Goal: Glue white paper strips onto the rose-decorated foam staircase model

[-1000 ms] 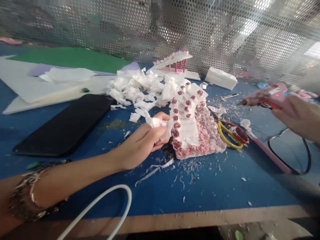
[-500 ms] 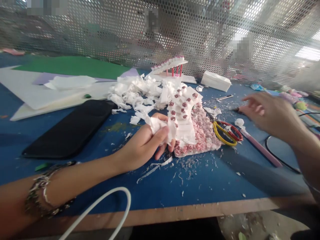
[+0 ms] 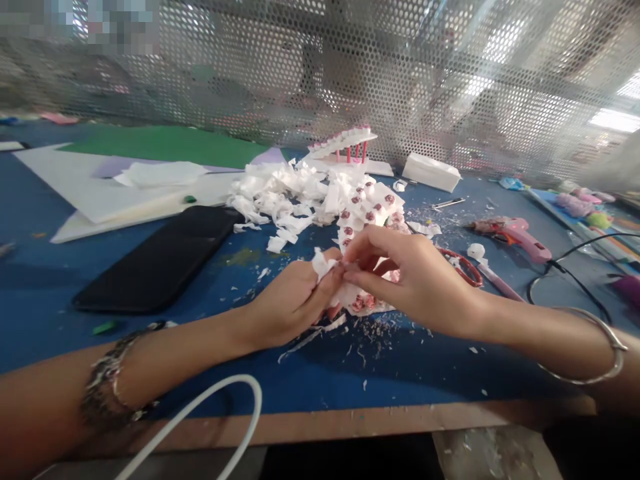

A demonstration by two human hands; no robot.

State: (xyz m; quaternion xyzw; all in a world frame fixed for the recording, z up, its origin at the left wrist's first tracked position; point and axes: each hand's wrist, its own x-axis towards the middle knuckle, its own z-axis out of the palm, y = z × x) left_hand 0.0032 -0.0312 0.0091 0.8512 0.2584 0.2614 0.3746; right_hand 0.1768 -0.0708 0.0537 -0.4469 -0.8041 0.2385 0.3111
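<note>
My left hand (image 3: 295, 300) is closed on a crumpled piece of white tissue paper (image 3: 324, 265), which sticks up between thumb and fingers. Against it my right hand (image 3: 410, 277) brings thumb and forefinger together in a pinch on the same tissue, so the fingertips of both hands meet. Just behind them rises a white piece dotted with dark red rosettes (image 3: 370, 208). Partly hidden under my right hand lies a mat of pink paper roses (image 3: 367, 303). The red-handled scissors (image 3: 463, 267) show only in part beyond my right hand.
A pink glue gun (image 3: 520, 239) with a black cord lies at right. Torn tissue (image 3: 280, 190) is heaped at the back, near a small white model with red posts (image 3: 350, 143). A black phone (image 3: 160, 260) lies at left. A white cable (image 3: 250, 400) loops in front.
My right hand has come in from the right side of the table to the tissue in my left hand. It uncovers the glue gun and now hides part of the rose mat and scissors.
</note>
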